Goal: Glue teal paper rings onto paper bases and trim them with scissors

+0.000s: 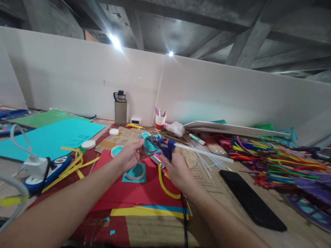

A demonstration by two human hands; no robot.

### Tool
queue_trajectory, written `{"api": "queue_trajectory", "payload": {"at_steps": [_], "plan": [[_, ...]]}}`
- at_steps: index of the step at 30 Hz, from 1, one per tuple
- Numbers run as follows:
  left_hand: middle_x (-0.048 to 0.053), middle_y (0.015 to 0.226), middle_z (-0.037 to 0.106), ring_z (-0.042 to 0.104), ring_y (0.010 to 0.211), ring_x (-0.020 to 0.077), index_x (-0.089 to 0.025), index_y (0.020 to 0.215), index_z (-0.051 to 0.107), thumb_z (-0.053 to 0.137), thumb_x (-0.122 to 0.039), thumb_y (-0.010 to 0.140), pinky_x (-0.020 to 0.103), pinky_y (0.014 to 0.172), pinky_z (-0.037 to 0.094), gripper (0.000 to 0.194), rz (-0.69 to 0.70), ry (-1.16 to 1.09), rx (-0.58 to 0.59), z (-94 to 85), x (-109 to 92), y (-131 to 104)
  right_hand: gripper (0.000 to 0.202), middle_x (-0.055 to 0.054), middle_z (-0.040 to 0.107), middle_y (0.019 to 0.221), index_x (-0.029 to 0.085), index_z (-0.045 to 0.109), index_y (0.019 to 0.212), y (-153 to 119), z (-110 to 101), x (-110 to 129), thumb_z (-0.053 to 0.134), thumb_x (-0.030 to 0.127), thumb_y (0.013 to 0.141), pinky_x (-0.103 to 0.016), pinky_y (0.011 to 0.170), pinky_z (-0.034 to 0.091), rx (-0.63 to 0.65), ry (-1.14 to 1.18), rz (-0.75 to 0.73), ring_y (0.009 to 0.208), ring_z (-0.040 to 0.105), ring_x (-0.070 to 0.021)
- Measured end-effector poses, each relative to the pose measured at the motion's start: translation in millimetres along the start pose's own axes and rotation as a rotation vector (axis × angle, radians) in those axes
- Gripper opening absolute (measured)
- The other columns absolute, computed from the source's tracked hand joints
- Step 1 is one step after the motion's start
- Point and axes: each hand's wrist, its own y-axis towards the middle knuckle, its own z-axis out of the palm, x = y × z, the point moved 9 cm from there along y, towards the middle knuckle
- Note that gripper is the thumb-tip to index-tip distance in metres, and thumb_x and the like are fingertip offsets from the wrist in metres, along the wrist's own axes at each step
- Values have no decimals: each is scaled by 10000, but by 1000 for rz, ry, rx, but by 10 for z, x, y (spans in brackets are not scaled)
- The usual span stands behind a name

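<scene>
My right hand [178,172] is wrapped around the handle of a blue hot glue gun [167,146], with a long clear glue stick [204,152] jutting from its back. The gun's nozzle points left, close to a small turquoise paper piece [150,148] with a reddish curved edge. My left hand [131,154] pinches that piece between its fingers, and part of it is hidden. Below the hands, a white ring [135,178] sits on a turquoise paper square [125,179], on top of a red sheet [111,193]. Another ring with a turquoise inside [113,151] lies beside my left wrist.
A black phone [252,199] and many colored pipe cleaners [274,162] lie to the right. Yellow strips [64,174], a power strip [62,163] and a turquoise sheet [59,134] are left. A bottle [120,112] and a cup of pens [160,122] stand behind.
</scene>
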Motion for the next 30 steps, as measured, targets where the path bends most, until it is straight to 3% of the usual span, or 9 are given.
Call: {"api": "queue_trajectory", "payload": {"at_steps": [7,15,30], "plan": [[61,719,694,644,622,127,-104,845,659,530,-179,843,343,746,564,149,29,11,-21,-7,-59,-21,356,-69,609,1154,216,503,1215,-25,75,68,503,285,866,-358,924,405,49,93,-29,1031,562,-216],[91,826,718,679,775,177,-105,886,648,531,-189,844,374,817,540,150,37,2,45,35,1,3,359,-77,630,1068,189,509,1192,-19,12,44,509,292,848,-351,866,424,17,32,39,950,579,-216],[65,773,706,673,722,165,-112,871,630,559,-186,830,403,825,535,111,31,-31,42,36,3,-34,337,-94,637,1032,165,500,1167,-45,-18,-14,485,294,856,-372,829,446,-20,10,79,905,589,-230]]}}
